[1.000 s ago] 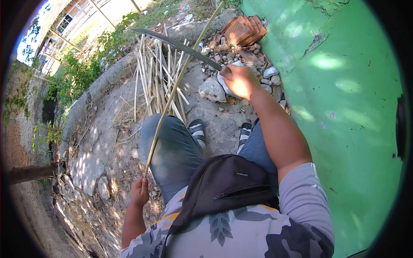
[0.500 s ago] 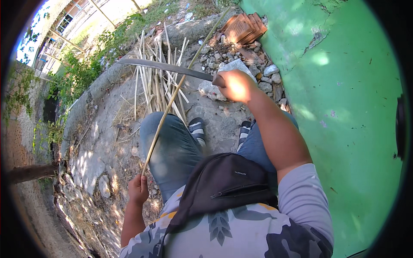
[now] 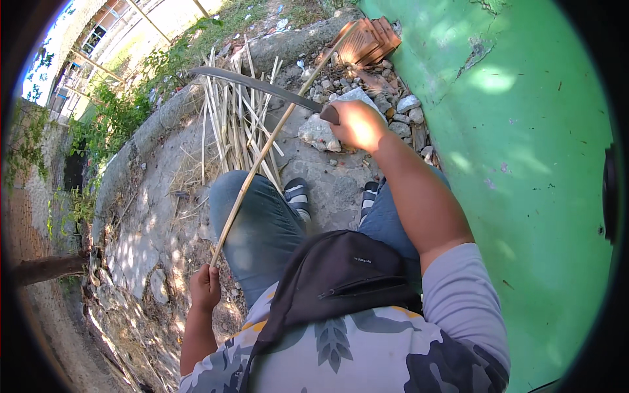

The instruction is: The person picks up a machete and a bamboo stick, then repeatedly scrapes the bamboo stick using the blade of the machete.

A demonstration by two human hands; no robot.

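My left hand (image 3: 205, 286) is closed round the near end of a long, thin bamboo strip (image 3: 247, 178). The strip slants up and away to the right, passing over my left knee. My right hand (image 3: 359, 124) grips the short handle of a machete (image 3: 262, 86), arm stretched out in front. Its dark, slightly curved blade points left and crosses the strip near the strip's far part. Whether blade and strip touch, I cannot tell. Beyond my knees, a loose pile of pale split strips (image 3: 230, 128) lies on the ground under the blade.
Stones and rubble (image 3: 321, 133) lie ahead of my feet, with stacked orange roof tiles (image 3: 373, 42) behind them. A green wall or slab (image 3: 524, 196) fills the right side. A low concrete kerb (image 3: 157, 124) curves round the left, with green plants (image 3: 121, 121) beyond it.
The machete blade has tilted, its tip a little lower against the pile. The strip's far end has swung slightly right, now in front of the tiles. My left hand stays about where it was.
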